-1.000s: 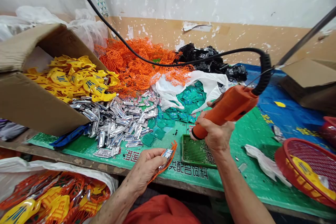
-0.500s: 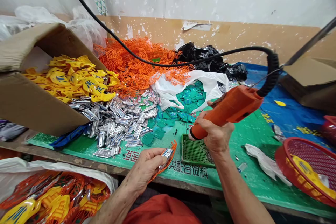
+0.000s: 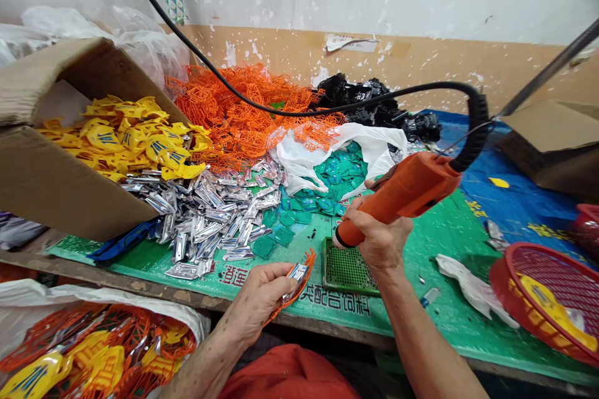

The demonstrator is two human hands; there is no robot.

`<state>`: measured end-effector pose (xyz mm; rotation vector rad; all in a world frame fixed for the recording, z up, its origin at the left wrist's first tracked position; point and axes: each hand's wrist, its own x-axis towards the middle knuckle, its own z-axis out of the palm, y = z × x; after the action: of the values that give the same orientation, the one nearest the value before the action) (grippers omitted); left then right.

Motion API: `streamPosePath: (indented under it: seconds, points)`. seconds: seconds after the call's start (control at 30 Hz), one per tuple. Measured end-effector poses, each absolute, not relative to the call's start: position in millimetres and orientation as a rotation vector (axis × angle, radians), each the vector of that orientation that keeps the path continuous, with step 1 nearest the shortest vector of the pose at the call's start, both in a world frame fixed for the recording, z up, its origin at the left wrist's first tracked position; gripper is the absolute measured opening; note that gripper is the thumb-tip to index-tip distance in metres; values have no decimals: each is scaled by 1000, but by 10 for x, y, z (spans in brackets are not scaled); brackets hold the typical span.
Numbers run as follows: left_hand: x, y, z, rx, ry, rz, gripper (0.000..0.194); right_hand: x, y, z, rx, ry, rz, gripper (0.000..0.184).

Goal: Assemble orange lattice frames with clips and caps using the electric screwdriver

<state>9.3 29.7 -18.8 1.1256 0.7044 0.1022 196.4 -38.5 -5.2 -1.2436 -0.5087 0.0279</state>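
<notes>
My left hand (image 3: 259,299) grips a small orange plastic lattice part (image 3: 296,280) with a silver piece (image 3: 296,272) against it, held just over the mat's front edge. My right hand (image 3: 381,240) is wrapped around an orange electric screwdriver (image 3: 402,193), its black tip end hanging over a green perforated screw tray (image 3: 345,268). The tip is close to the tray's top left corner and does not appear to touch it. Small dark screws lie along the tray's right side, partly hidden behind my right hand.
On the green printed mat (image 3: 449,262) lie silver parts (image 3: 206,224) and teal pieces (image 3: 327,177). Behind stand an orange lattice pile (image 3: 234,118), black parts (image 3: 369,103) and a box of yellow parts (image 3: 131,137). A red basket (image 3: 543,299) sits right; a filled bag (image 3: 103,349) lies lower left.
The screwdriver and my right hand have shifted slightly left over the tray. My left hand and its part have hardly moved.
</notes>
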Motion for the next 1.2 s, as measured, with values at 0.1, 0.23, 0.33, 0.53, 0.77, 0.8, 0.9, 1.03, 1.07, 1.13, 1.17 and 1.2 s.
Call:
streamPosePath:
  seconds: [0.1, 0.23, 0.33, 0.53, 0.77, 0.8, 0.9, 1.03, 1.07, 1.13, 1.17, 1.2]
  points:
    - [94, 297, -185, 1126, 710, 104, 21, 1953, -396, -30, -1243, -516, 37, 24]
    - [106, 294, -172, 1126, 719, 103, 21, 1967, -424, -8, -1239, -523, 6, 22]
    - [111, 287, -154, 1097, 746, 110, 25, 1982, -444, -3, -1254, -534, 2, 18]
    - [96, 287, -172, 1128, 745, 113, 23, 2010, -466, -7, -1237, -523, -36, 14]
    - [87, 321, -265, 1120, 748, 108, 28, 2071, -551, 2, -1228, -476, -9, 15]
    - [87, 323, -269, 1125, 751, 108, 28, 2076, -560, -2, -1228, -475, -7, 14]
    - [87, 325, -263, 1131, 757, 113, 28, 2078, -574, -15, -1240, -467, -3, 13]
    - [96, 321, -237, 1102, 754, 116, 30, 2076, -583, -20, -1254, -457, -9, 15]
    - [99, 319, -231, 1091, 756, 117, 31, 2082, -586, -18, -1253, -450, -26, 16]
    - [100, 316, -225, 1077, 765, 119, 32, 2108, -592, -12, -1250, -430, -77, 18]
    - [100, 314, -223, 1075, 770, 118, 31, 2128, -595, -8, -1250, -420, -106, 19]
    - [98, 314, -222, 1075, 770, 118, 30, 2151, -598, -3, -1252, -412, -130, 18]
